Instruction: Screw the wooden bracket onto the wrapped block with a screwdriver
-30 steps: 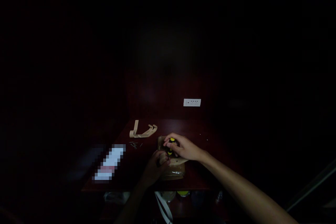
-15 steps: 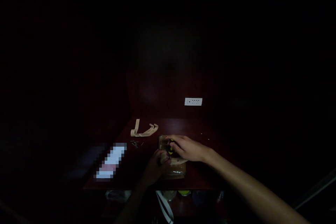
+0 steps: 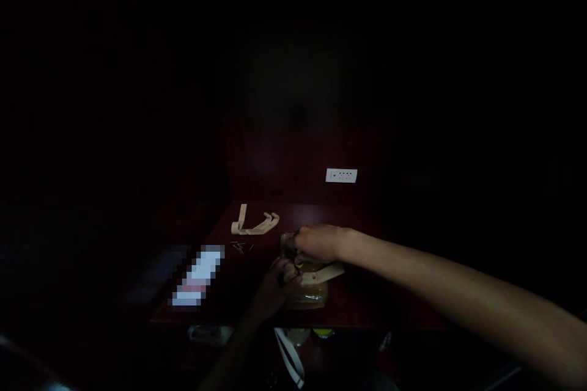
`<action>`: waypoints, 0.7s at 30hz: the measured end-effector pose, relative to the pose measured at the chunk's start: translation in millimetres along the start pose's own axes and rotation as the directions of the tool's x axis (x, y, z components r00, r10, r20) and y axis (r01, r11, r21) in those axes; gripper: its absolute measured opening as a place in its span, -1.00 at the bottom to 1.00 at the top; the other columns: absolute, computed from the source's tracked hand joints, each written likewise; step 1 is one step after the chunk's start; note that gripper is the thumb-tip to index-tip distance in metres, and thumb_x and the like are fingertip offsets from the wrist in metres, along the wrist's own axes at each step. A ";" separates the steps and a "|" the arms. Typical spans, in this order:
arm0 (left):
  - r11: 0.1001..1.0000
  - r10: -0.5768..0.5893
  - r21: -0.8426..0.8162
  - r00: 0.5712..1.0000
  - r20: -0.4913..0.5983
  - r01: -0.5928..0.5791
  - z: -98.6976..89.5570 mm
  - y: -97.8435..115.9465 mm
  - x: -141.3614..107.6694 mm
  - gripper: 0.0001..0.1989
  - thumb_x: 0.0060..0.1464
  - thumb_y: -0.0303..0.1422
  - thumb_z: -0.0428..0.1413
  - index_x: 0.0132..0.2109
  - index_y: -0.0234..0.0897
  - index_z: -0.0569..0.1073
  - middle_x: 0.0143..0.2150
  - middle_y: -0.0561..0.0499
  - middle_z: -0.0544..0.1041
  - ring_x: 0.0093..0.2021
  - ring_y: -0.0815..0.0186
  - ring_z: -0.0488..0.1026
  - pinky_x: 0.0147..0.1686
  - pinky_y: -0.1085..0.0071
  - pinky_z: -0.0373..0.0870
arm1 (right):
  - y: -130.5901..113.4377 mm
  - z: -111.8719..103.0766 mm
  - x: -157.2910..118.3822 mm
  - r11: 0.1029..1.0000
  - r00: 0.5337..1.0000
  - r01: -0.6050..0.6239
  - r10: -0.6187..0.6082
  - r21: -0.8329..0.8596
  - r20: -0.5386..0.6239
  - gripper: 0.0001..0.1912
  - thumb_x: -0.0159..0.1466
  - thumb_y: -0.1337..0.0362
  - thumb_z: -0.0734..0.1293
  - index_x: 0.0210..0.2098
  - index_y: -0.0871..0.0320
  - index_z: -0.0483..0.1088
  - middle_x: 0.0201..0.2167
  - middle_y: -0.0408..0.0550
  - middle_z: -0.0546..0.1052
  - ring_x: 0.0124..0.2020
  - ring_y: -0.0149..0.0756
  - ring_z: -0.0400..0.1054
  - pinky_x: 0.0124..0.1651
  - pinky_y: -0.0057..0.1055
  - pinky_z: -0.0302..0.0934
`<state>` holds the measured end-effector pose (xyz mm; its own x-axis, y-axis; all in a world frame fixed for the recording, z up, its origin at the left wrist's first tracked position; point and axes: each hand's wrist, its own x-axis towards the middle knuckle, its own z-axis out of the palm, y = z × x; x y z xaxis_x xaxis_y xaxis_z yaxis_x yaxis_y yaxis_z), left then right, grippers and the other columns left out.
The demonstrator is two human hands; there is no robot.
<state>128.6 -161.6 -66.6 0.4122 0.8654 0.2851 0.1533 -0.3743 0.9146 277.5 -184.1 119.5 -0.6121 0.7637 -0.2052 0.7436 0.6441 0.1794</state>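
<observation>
In the head view my right hand (image 3: 320, 243) is closed around a screwdriver (image 3: 299, 265) with a black and yellow handle, held steeply over the work. Its tip is hidden. My left hand (image 3: 274, 288) grips the left end of a pale wooden piece (image 3: 326, 273), thumb and fingers wrapped round it. One arm of that piece slants up to the right and shows a small dark hole. Beneath it lies a brown package in shiny clear wrap (image 3: 306, 300), on the dark red table (image 3: 220, 302).
Further back on the left lie pale wooden hook-shaped parts (image 3: 257, 230). Several thin screws or nails (image 3: 240, 247) are scattered before them. A pixelated bright sheet (image 3: 197, 276) lies left. A white socket (image 3: 341, 175) is on the wall. Under the tabletop hangs a white strap (image 3: 290, 359).
My right wrist has turned over and the forearm has swung higher, covering more of the screwdriver. More of the wooden piece's right arm shows. The whole view has shifted slightly.
</observation>
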 end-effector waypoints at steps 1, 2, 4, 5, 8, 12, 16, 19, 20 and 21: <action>1.000 0.003 0.009 1.000 0.004 -0.003 0.0 0.6 0.0 -0.68 -0.01 -0.16 0.14 -0.15 -0.23 0.42 -0.14 -0.04 0.48 -0.09 0.19 0.40 -0.05 0.29 0.33 | 1.1 -0.6 -0.9 1.000 1.000 -0.019 0.019 0.013 0.006 -0.68 0.25 0.14 0.28 -0.13 0.22 0.47 -0.29 0.15 0.55 -0.30 -0.11 0.46 -0.40 -0.39 0.19; 1.000 0.008 0.015 1.000 0.005 -0.008 -0.1 1.0 -0.1 -0.70 -0.01 -0.16 0.14 -0.17 -0.23 0.42 -0.15 -0.04 0.47 -0.10 0.19 0.40 -0.06 0.30 0.33 | 2.4 -0.8 -1.7 0.999 0.999 -0.037 0.036 0.024 0.006 -0.66 0.25 0.12 0.28 -0.12 0.22 0.47 -0.29 0.16 0.55 -0.31 -0.11 0.46 -0.40 -0.39 0.18; 1.000 0.023 0.018 1.000 0.003 -0.023 -0.2 1.7 -0.2 -0.73 0.00 -0.18 0.14 -0.19 -0.24 0.42 -0.17 -0.03 0.47 -0.13 0.21 0.39 -0.08 0.32 0.33 | 4.8 -0.2 -3.0 0.997 0.998 -0.068 0.068 0.033 0.005 -0.63 0.25 0.08 0.26 -0.12 0.23 0.48 -0.29 0.17 0.55 -0.32 -0.12 0.46 -0.41 -0.39 0.18; 0.999 0.028 0.016 1.000 0.009 -0.029 -0.3 1.7 -0.3 -0.74 0.01 -0.19 0.13 -0.19 -0.24 0.41 -0.18 -0.02 0.46 -0.13 0.22 0.39 -0.09 0.33 0.33 | 5.8 0.4 -3.5 0.997 0.997 -0.078 0.077 0.031 0.008 -0.61 0.26 0.07 0.25 -0.13 0.24 0.49 -0.30 0.18 0.55 -0.32 -0.12 0.46 -0.40 -0.38 0.19; 1.000 0.023 0.010 0.999 0.026 -0.023 -0.4 1.4 -0.4 -0.76 0.02 -0.19 0.12 -0.20 -0.23 0.40 -0.19 -0.02 0.47 -0.15 0.23 0.40 -0.10 0.33 0.33 | 7.7 3.0 -4.1 0.996 0.996 -0.092 0.091 0.013 0.016 -0.58 0.27 0.04 0.22 -0.18 0.27 0.50 -0.29 0.21 0.55 -0.32 -0.11 0.46 -0.39 -0.36 0.19; 1.000 0.000 0.006 1.000 0.015 0.000 -0.8 0.3 -0.5 -0.71 0.01 -0.18 0.13 -0.16 -0.24 0.40 -0.18 -0.04 0.47 -0.13 0.19 0.40 -0.09 0.29 0.33 | 7.9 6.6 -4.1 0.995 0.997 -0.077 0.076 0.070 0.022 -0.58 0.23 0.05 0.26 -0.08 0.23 0.44 -0.28 0.16 0.55 -0.35 -0.13 0.45 -0.43 -0.37 0.17; 1.000 -0.010 0.006 1.000 0.009 0.010 -0.8 -1.2 -0.3 -0.67 0.00 -0.18 0.14 -0.11 -0.24 0.39 -0.14 -0.06 0.47 -0.08 0.16 0.39 -0.05 0.26 0.32 | 4.6 4.4 -3.0 0.989 0.999 -0.017 0.010 0.146 0.044 -0.61 0.14 0.19 0.33 -0.04 0.17 0.39 -0.22 0.08 0.54 -0.34 -0.19 0.44 -0.49 -0.44 0.12; 1.000 0.004 0.023 1.000 0.009 -0.005 -0.1 -3.2 0.2 -0.68 0.01 -0.18 0.14 -0.12 -0.24 0.39 -0.12 -0.06 0.46 -0.07 0.17 0.39 -0.03 0.27 0.31 | 0.6 -1.6 -0.1 0.995 0.998 -0.008 0.001 0.100 0.067 -0.68 0.13 0.30 0.33 -0.11 0.16 0.44 -0.24 0.06 0.55 -0.33 -0.21 0.44 -0.49 -0.45 0.12; 1.000 0.008 0.023 1.000 0.010 -0.009 0.3 -4.0 0.4 -0.68 0.01 -0.18 0.14 -0.13 -0.24 0.39 -0.12 -0.05 0.46 -0.07 0.17 0.39 -0.04 0.27 0.31 | -0.7 -3.8 1.1 0.997 0.997 -0.014 0.008 0.072 0.080 -0.70 0.13 0.31 0.32 -0.12 0.16 0.46 -0.25 0.07 0.55 -0.33 -0.20 0.44 -0.49 -0.45 0.12; 1.000 0.011 0.020 1.000 0.010 -0.011 0.6 -4.8 0.5 -0.68 0.01 -0.17 0.14 -0.13 -0.24 0.39 -0.13 -0.05 0.46 -0.08 0.18 0.39 -0.04 0.27 0.31 | -2.0 -5.9 2.4 0.999 0.995 -0.024 0.020 0.042 0.096 -0.72 0.14 0.31 0.32 -0.13 0.16 0.48 -0.26 0.08 0.56 -0.34 -0.18 0.45 -0.48 -0.44 0.13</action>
<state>128.6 -159.6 -71.0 0.4228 0.8579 0.2919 0.1666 -0.3902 0.9056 273.0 -183.3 124.3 -0.5687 0.7687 -0.2926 0.7686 0.6233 0.1438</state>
